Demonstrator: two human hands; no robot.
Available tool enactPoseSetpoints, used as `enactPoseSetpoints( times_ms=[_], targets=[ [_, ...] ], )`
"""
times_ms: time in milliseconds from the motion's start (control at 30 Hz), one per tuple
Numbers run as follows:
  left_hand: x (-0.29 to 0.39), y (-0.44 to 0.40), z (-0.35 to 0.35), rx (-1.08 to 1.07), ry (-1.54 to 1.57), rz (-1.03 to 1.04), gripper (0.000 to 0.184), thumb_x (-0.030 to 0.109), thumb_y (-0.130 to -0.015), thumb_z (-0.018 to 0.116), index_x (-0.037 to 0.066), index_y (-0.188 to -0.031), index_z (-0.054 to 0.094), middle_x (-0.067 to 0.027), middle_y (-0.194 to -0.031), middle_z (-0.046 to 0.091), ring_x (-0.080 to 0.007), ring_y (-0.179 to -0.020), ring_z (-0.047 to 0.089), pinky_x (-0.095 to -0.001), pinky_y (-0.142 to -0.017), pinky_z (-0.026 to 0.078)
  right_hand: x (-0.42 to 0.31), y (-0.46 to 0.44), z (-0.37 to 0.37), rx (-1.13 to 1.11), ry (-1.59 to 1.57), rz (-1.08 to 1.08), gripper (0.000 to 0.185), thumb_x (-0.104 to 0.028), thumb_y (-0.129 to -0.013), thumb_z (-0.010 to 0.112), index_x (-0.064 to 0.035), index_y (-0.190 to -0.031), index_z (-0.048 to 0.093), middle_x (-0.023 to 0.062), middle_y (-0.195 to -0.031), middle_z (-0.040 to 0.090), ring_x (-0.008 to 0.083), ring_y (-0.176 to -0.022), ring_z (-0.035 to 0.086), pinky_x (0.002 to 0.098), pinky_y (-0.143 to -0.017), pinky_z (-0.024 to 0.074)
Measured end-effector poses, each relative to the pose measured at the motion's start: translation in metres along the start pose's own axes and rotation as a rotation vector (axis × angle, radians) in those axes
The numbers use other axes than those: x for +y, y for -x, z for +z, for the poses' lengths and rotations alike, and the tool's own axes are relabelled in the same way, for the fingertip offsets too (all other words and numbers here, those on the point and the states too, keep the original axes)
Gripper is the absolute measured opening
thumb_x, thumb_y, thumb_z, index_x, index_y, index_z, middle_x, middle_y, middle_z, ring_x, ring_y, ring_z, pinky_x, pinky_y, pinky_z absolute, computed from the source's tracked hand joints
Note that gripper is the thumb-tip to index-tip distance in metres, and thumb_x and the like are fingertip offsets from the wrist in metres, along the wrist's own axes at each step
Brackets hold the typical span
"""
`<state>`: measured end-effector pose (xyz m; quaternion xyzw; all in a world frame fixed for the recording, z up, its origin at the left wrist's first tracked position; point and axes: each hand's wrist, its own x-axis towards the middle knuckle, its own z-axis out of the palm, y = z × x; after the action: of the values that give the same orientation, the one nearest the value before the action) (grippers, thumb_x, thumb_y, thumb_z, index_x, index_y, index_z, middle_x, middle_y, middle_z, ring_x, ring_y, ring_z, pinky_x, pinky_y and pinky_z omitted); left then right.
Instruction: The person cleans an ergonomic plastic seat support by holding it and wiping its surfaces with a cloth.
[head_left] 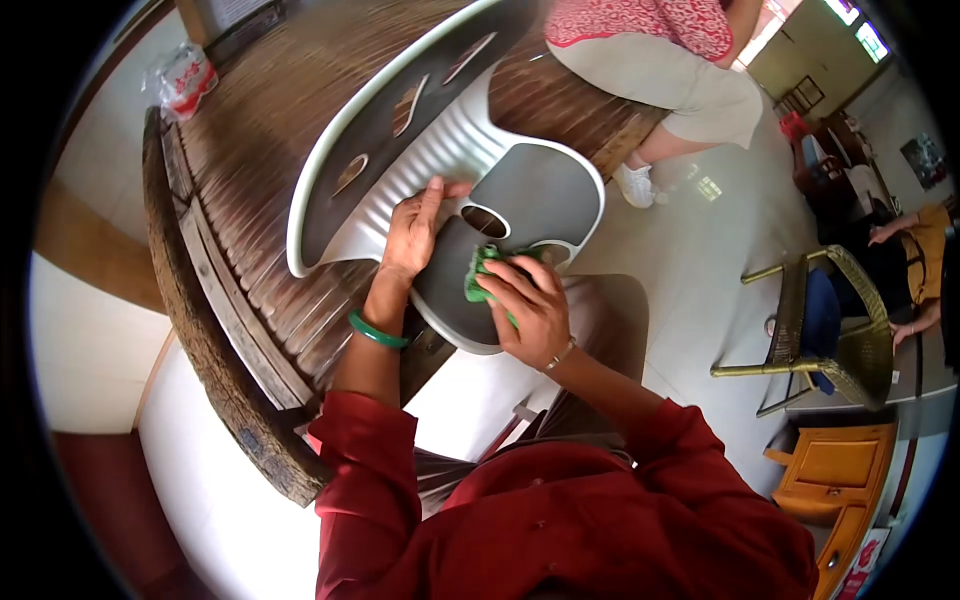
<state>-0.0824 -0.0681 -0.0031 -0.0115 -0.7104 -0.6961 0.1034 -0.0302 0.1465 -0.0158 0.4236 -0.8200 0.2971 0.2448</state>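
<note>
Slatted bench (262, 125) left; grey-and-white plastic seat (540, 190) at its edge, ahead of both hands, backrest's long axis slanting lower left to upper right. Left hand (412, 235) nearer backrest, loosely curved on seat, can't tell if gripping. Green cloth (476, 284) on seat pan, bunched in right hand (535, 318).

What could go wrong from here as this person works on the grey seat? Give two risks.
The grey seat seems to reach past the edge of the slatted bench, so pressing down with the right hand might tip it. The green cloth in that hand is close to the oval opening, so it could snag there.
</note>
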Motion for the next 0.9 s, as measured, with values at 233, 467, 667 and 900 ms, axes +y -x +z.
enactPoseSetpoints(
  times_ms=[233,467,667,900],
  targets=[
    [-0.011,-0.008,-0.016,-0.053,0.561,0.059,0.075,0.056,-0.106,0.021,-0.006,-0.136,0.052,-0.0168,-0.127,0.064,-0.0269,-0.124,0.057,-0.0398,-0.114,0.035,-0.007,0.006,-0.005,0.001,-0.068,0.004,0.037,-0.002,-0.075,0.064,-0.0035,-0.112,0.07,0.0095,-0.12,0.066,0.0326,-0.106,0.057,0.0422,-0.092,0.0457],
    [-0.014,-0.012,-0.016,-0.137,0.539,-0.065,0.083,0.063,-0.103,0.018,-0.005,-0.139,0.048,-0.0174,-0.128,0.063,-0.0265,-0.123,0.057,-0.0414,-0.112,0.036,0.013,-0.07,0.012,0.003,-0.188,0.172,0.021,-0.005,-0.081,0.067,-0.0069,-0.101,0.072,0.0093,-0.105,0.072,0.032,-0.095,0.062,0.0426,-0.085,0.0498],
    [-0.013,-0.013,-0.015,-0.073,0.596,-0.076,0.082,0.062,-0.103,0.018,-0.004,-0.136,0.052,-0.0169,-0.128,0.064,-0.0259,-0.127,0.053,-0.0391,-0.116,0.032,0.016,-0.097,0.049,-0.285,-0.036,-0.057,0.021,-0.011,-0.077,0.069,-0.0084,-0.098,0.073,0.0074,-0.103,0.071,0.0291,-0.098,0.062,0.042,-0.093,0.0475],
    [-0.01,-0.006,-0.005,0.026,0.296,-0.023,0.071,0.055,-0.105,0.033,-0.005,-0.126,0.062,-0.0144,-0.116,0.07,-0.0213,-0.11,0.061,-0.0334,-0.106,0.044,-0.011,-0.07,0.037,-0.22,-0.209,-0.098,0.023,-0.004,-0.075,0.067,-0.007,-0.097,0.072,0.0061,-0.107,0.069,0.0284,-0.099,0.058,0.04,-0.087,0.049]
  ],
)
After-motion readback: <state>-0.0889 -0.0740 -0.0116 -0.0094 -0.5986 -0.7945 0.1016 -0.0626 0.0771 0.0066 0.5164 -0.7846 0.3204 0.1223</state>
